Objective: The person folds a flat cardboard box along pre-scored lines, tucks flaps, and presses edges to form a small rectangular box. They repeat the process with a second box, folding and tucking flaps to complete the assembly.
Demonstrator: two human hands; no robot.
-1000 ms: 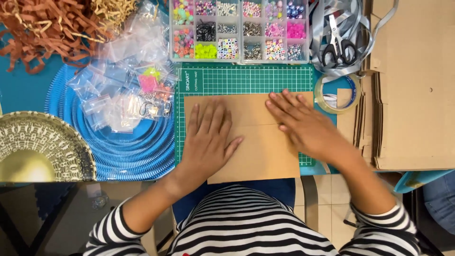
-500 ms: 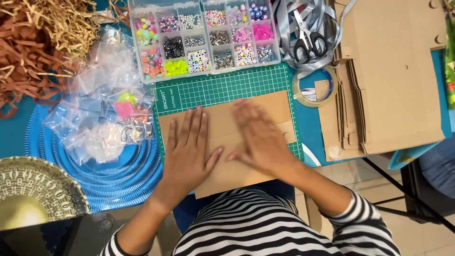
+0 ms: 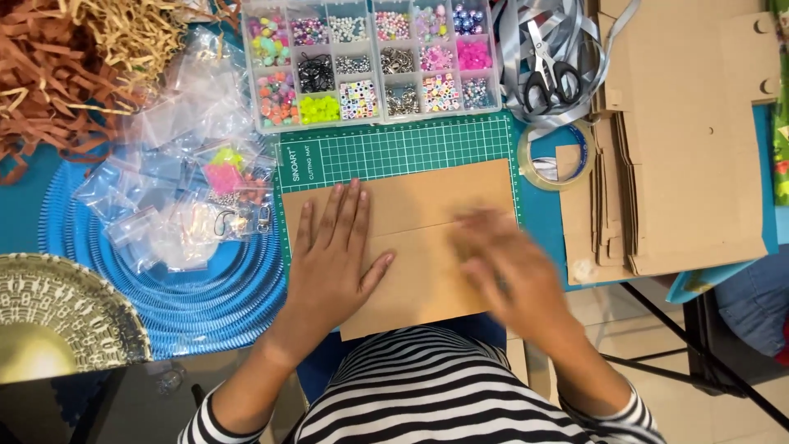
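Two hands press flat on a brown cardboard sheet.

The cardboard (image 3: 411, 247) lies on the green mat (image 3: 394, 152), folded once along a crease. The left hand (image 3: 333, 263) lies open with fingers spread; the right hand (image 3: 514, 275) is blurry, seemingly flat. The tape roll (image 3: 557, 158) and scissors (image 3: 549, 72) lie untouched.

We see our left hand (image 3: 333, 255) lying flat with the palm down, and its fingers (image 3: 329, 215) are straight, a little spread, pointing away from us. The thumb stands out to the right side. Our right hand (image 3: 509, 271) is also palm down, but it is blurred, so we cannot tell the position of its fingers. Both forearms come up from below, bare to the striped sleeves near the elbows.
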